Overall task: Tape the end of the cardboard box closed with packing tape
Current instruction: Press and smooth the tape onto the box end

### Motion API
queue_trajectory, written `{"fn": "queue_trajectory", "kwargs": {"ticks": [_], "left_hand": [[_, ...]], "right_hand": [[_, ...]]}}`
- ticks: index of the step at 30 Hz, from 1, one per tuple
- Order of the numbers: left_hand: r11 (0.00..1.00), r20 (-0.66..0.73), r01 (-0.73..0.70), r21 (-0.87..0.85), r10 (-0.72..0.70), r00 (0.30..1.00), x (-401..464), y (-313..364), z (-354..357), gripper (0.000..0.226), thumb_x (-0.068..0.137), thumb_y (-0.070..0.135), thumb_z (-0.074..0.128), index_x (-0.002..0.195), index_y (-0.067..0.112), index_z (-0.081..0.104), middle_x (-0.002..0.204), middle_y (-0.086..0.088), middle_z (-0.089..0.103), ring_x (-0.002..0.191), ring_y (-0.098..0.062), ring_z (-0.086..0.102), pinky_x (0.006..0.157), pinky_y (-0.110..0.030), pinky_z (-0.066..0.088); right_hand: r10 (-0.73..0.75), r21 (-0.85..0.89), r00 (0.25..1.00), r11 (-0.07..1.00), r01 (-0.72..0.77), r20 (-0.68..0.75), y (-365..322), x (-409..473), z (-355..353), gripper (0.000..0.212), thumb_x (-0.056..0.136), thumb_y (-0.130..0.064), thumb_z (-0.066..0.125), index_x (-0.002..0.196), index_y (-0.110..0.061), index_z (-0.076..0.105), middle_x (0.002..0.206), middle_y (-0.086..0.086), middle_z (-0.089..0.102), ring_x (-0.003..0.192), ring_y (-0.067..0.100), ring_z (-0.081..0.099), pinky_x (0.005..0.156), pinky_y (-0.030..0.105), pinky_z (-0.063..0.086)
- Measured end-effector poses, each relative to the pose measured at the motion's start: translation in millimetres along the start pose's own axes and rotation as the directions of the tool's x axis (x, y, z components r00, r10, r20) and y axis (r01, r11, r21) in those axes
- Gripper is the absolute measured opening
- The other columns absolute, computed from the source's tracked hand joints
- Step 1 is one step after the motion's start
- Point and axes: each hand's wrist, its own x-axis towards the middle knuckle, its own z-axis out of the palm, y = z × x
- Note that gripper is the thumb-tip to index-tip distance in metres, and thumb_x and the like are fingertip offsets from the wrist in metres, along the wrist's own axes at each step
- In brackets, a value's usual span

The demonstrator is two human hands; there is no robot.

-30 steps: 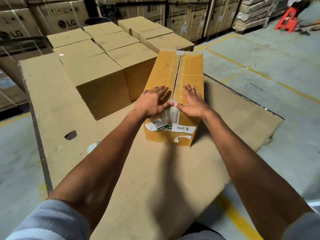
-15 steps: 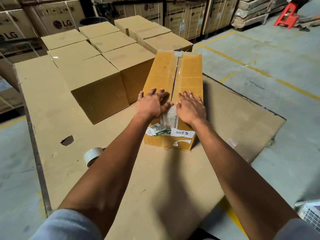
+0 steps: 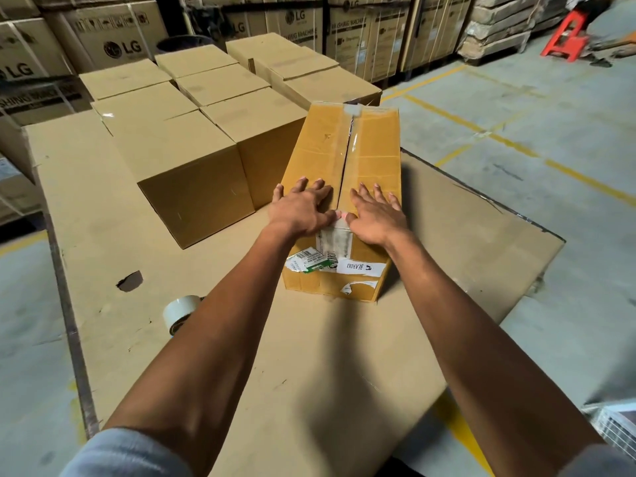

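Note:
A long yellow-brown cardboard box (image 3: 364, 146) lies on a cardboard-covered work surface (image 3: 309, 356), its top seam covered by clear tape. My left hand (image 3: 303, 208) and my right hand (image 3: 377, 215) lie flat, fingers spread, on the near end of the box top, one on each side of the seam. Both thumbs press on the tape where it folds over the near edge. Torn labels cover the near end face. A roll of packing tape (image 3: 180, 313) lies on the surface left of my left forearm, partly hidden by it.
Several closed plain boxes (image 3: 192, 166) stand in rows left of and behind the long box, almost touching it. Stacks of printed appliance cartons (image 3: 113, 39) line the back. Concrete floor with yellow lines (image 3: 509, 139) lies to the right; a red stool (image 3: 568, 36) stands far back.
My hands slid slightly along the near end of the box top and the thumbs came together on the tape. The camera drew nearer; the tape roll came into view.

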Motion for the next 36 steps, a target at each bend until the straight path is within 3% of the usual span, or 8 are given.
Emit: {"fn": "queue_trajectory", "kwargs": {"ticks": [5, 10, 12, 16, 23, 29, 31, 36], "left_hand": [[0.997, -0.088, 0.003, 0.082, 0.004, 0.996, -8, 7, 7, 0.07, 0.109, 0.07, 0.027, 0.172, 0.038, 0.021, 0.181, 0.013, 0.011, 0.169, -0.022, 0.002, 0.133, -0.062, -0.001], [0.994, 0.112, -0.053, -0.092, 0.063, 0.992, -3, -6, -10, 0.107, 0.083, 0.084, 0.041, 0.173, 0.033, 0.014, 0.181, 0.011, -0.002, 0.168, -0.022, -0.01, 0.13, -0.065, -0.013], [0.991, 0.154, -0.059, -0.121, 0.077, 0.985, -1, -8, -13, 0.111, 0.082, 0.083, 0.048, 0.174, 0.033, 0.012, 0.181, 0.011, -0.004, 0.167, -0.021, -0.013, 0.129, -0.064, -0.017], [0.994, 0.109, -0.048, -0.096, 0.059, 0.992, 2, -9, -8, 0.089, 0.101, 0.068, 0.055, 0.173, 0.033, 0.015, 0.181, 0.012, 0.001, 0.168, -0.02, -0.009, 0.129, -0.062, -0.015], [0.996, -0.064, 0.081, -0.027, -0.082, 0.995, -12, 17, -3, 0.07, 0.108, 0.066, 0.043, 0.17, 0.038, 0.025, 0.18, 0.009, 0.016, 0.168, -0.019, 0.006, 0.134, -0.058, -0.003], [0.987, 0.136, -0.071, -0.145, 0.091, 0.987, -6, -12, -17, 0.093, 0.093, 0.067, 0.054, 0.173, 0.033, 0.02, 0.182, 0.009, 0.004, 0.168, -0.023, -0.008, 0.129, -0.064, -0.015], [0.986, 0.183, -0.087, -0.141, 0.112, 0.977, -6, -14, -20, 0.091, 0.099, 0.06, 0.058, 0.174, 0.03, 0.016, 0.182, 0.007, -0.001, 0.167, -0.024, -0.013, 0.128, -0.064, -0.018], [0.993, 0.124, -0.03, -0.115, 0.044, 0.991, -1, -9, -13, 0.077, 0.108, 0.055, 0.054, 0.173, 0.034, 0.019, 0.181, 0.012, 0.006, 0.168, -0.02, -0.007, 0.129, -0.061, -0.015]], "right_hand": [[0.002, -0.016, 0.997, 1.0, -0.003, -0.071, -5, -7, 4, 0.06, 0.112, -0.038, 0.026, 0.17, -0.027, 0.012, 0.178, -0.004, -0.001, 0.164, 0.024, -0.007, 0.131, 0.047, -0.007], [-0.039, 0.207, 0.99, 0.978, 0.01, 0.135, 7, -6, -15, 0.079, 0.104, -0.049, 0.049, 0.17, -0.03, 0.01, 0.176, -0.011, -0.008, 0.161, 0.019, -0.021, 0.128, 0.045, -0.019], [-0.044, 0.228, 0.985, 0.974, 0.005, 0.167, 10, -4, -17, 0.084, 0.102, -0.051, 0.055, 0.17, -0.031, 0.009, 0.176, -0.011, -0.008, 0.161, 0.018, -0.022, 0.128, 0.045, -0.02], [-0.022, 0.129, 0.991, 0.992, 0.005, 0.13, 7, -2, -13, 0.079, 0.106, -0.057, 0.045, 0.17, -0.03, 0.007, 0.176, -0.011, -0.008, 0.162, 0.02, -0.02, 0.129, 0.048, -0.018], [0.047, 0.013, 0.998, 0.999, -0.047, -0.049, -8, 0, 5, 0.065, 0.11, -0.052, 0.03, 0.169, -0.03, 0.014, 0.177, -0.01, 0.001, 0.164, 0.024, -0.009, 0.131, 0.052, -0.01], [0.006, 0.117, 0.995, 0.993, -0.018, 0.102, -1, -3, -9, 0.082, 0.103, -0.066, 0.042, 0.169, -0.033, 0.006, 0.176, -0.012, -0.01, 0.161, 0.022, -0.022, 0.126, 0.052, -0.019], [0.001, 0.132, 0.99, 0.991, -0.019, 0.139, 1, -3, -12, 0.084, 0.102, -0.065, 0.048, 0.169, -0.036, 0.006, 0.176, -0.011, -0.012, 0.16, 0.022, -0.024, 0.127, 0.052, -0.021], [0.018, 0.083, 0.997, 0.996, -0.025, 0.08, -2, 3, -6, 0.069, 0.107, -0.06, 0.039, 0.168, -0.042, 0.012, 0.176, -0.013, -0.007, 0.162, 0.024, -0.019, 0.128, 0.054, -0.017]]}}
